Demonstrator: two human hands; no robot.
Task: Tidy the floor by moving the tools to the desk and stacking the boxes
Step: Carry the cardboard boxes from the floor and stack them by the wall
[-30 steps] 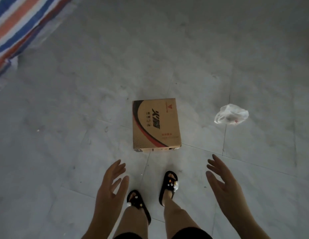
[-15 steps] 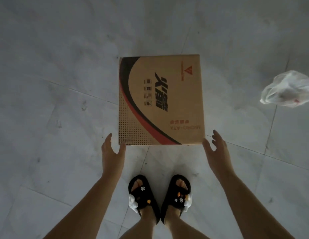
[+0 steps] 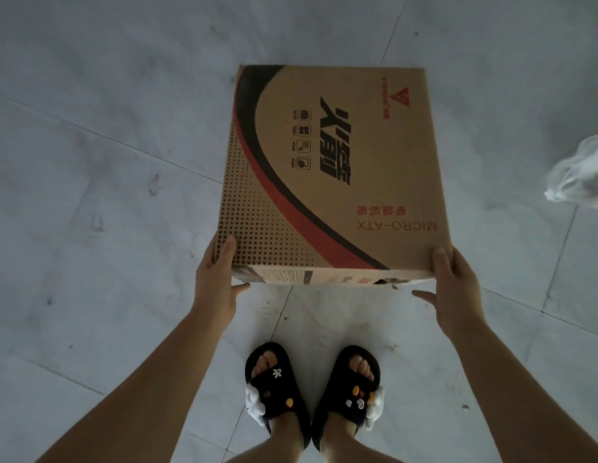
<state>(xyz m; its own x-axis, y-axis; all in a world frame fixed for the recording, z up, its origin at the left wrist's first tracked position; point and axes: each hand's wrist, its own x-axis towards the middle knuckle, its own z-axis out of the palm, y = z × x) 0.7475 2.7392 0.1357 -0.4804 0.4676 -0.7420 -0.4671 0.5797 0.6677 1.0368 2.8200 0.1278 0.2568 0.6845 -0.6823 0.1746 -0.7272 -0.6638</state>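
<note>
Box (image 3: 334, 168) near corners between left grip (image 3: 214, 282), right grip (image 3: 453, 285).

Bare floor (image 3: 107, 195) surrounds box (image 3: 334, 168); bag (image 3: 581, 175) right.

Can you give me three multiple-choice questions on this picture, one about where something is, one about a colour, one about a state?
1. Where is the white plastic bag?
A. at the right edge of the view, beyond the box
B. on top of the box
C. between the slippers

2. What colour is the curved stripe beside the black one on the cardboard box?
A. green
B. red
C. blue

3. How are the hands on the box?
A. both clear of it
B. only one touches it
C. each grips a near corner

Answers: 1 A, the bag lies on the floor at the right; 2 B, a red band follows the black curve; 3 C, left hand and right hand each hold a corner, thumbs on top.
</note>
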